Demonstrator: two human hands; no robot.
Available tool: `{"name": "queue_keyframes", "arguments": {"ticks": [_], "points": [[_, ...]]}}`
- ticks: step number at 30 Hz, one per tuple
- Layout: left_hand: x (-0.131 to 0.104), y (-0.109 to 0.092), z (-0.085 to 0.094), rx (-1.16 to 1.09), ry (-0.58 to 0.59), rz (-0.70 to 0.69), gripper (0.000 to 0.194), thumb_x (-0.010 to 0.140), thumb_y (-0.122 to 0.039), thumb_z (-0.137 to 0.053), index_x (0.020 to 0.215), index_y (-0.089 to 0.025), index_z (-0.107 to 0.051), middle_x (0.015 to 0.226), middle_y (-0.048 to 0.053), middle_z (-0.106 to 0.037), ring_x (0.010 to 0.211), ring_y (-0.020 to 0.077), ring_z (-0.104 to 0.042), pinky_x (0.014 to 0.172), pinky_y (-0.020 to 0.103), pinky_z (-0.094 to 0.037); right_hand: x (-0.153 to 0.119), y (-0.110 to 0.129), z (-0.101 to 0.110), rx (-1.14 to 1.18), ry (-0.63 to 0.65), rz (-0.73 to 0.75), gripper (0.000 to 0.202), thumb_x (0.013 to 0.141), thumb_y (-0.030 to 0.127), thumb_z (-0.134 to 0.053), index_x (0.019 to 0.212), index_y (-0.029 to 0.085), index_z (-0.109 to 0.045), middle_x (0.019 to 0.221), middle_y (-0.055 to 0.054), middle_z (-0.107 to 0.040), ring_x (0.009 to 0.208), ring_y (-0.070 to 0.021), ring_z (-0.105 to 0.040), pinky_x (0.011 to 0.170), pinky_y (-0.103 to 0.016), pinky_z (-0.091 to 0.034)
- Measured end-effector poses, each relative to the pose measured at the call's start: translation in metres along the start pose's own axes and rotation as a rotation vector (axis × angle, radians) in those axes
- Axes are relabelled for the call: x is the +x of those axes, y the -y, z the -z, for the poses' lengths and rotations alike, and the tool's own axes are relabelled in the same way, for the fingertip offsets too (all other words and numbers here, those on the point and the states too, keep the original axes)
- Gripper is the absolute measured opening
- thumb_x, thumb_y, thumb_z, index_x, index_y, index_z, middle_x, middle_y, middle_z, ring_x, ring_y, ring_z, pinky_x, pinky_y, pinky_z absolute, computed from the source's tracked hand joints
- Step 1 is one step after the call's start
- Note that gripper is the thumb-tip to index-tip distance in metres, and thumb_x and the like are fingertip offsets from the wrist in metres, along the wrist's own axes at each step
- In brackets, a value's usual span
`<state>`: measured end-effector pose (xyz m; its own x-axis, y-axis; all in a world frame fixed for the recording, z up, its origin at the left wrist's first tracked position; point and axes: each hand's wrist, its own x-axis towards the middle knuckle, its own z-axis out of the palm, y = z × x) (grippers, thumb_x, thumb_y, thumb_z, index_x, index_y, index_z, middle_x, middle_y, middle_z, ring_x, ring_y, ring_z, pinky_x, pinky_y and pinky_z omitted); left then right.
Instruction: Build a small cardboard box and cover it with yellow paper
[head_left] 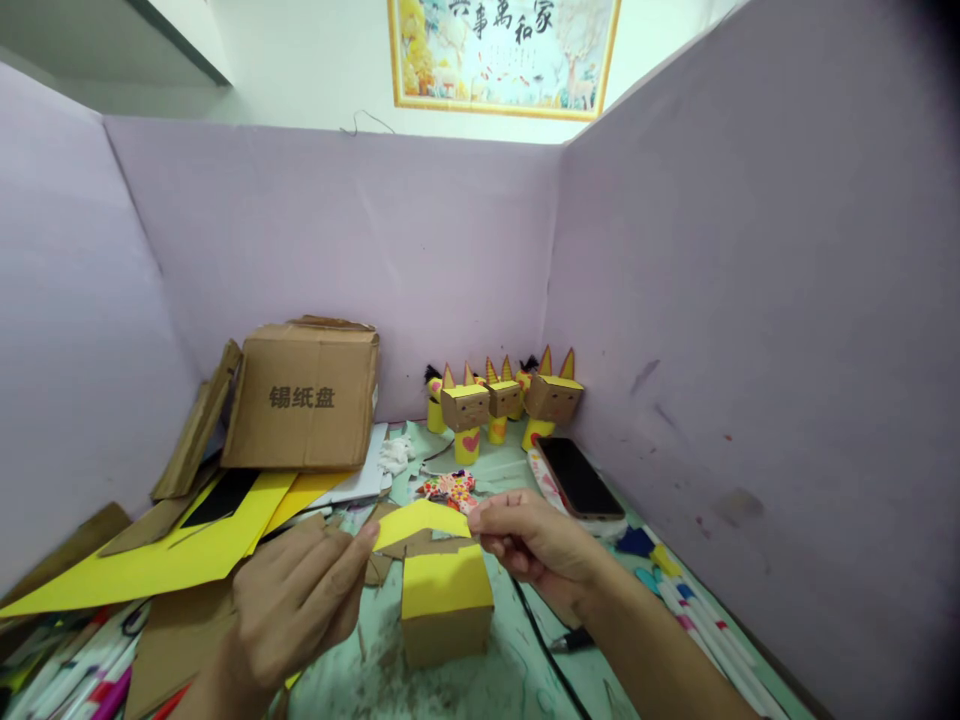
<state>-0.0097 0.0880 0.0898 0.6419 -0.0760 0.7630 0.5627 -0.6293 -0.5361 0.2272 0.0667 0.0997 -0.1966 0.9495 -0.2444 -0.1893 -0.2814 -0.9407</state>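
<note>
A bent yellow paper piece [420, 522] is stretched between both hands. My left hand [304, 590] pinches its left end, and my right hand [529, 545] grips its right end between thumb and fingers. Just below and nearer to me stands a small cardboard box [448, 640] whose top is covered in yellow paper. Brown cardboard scraps [379, 570] lie behind the box, partly hidden by the paper and my left hand.
A large carton [304, 400] and yellow sheets [180, 555] are at left. Box-headed figures [466, 410] stand at the back. To the right are a phone [577, 478], a black cable [544, 640] and markers [712, 640]. More markers [90, 675] lie front left; partitions [360, 260] surround the table.
</note>
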Motion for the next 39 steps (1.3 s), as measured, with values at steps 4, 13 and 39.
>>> {"name": "queue_keyframes", "arguments": {"ticks": [4, 13, 39], "points": [[-0.007, 0.0, -0.003, -0.027, 0.008, -0.01, 0.018, 0.081, -0.007, -0.054, 0.097, -0.008, -0.062, 0.07, 0.008, -0.07, 0.062, 0.0172, -0.065, 0.066, 0.031, -0.05, 0.002, -0.003, 0.0, -0.026, -0.036, 0.036, 0.018, 0.055, 0.026, -0.063, 0.049, 0.017, -0.048, 0.042, 0.008, -0.043, 0.032, -0.0003, -0.025, 0.035, -0.021, -0.008], [-0.017, -0.002, -0.017, -0.044, -0.035, 0.176, 0.03, 0.074, -0.004, -0.063, 0.102, -0.013, -0.062, 0.07, 0.005, -0.071, 0.06, 0.0149, -0.064, 0.061, 0.025, -0.048, 0.004, -0.003, 0.005, -0.188, -0.198, 0.209, 0.01, 0.058, 0.025, -0.056, 0.054, 0.018, -0.05, 0.042, 0.01, -0.035, 0.037, -0.0028, -0.02, 0.038, -0.022, -0.008], [0.009, -0.016, -0.025, -1.404, 0.266, 1.841, 0.025, 0.056, -0.032, -0.07, 0.053, -0.014, -0.053, 0.043, -0.006, -0.043, 0.035, 0.0025, -0.029, 0.037, 0.018, -0.015, 0.011, -0.014, 0.005, -0.284, -0.186, 0.246, 0.013, 0.06, 0.027, -0.065, 0.057, 0.017, -0.057, 0.046, 0.008, -0.033, 0.043, -0.0053, -0.019, 0.044, -0.023, -0.017]]}}
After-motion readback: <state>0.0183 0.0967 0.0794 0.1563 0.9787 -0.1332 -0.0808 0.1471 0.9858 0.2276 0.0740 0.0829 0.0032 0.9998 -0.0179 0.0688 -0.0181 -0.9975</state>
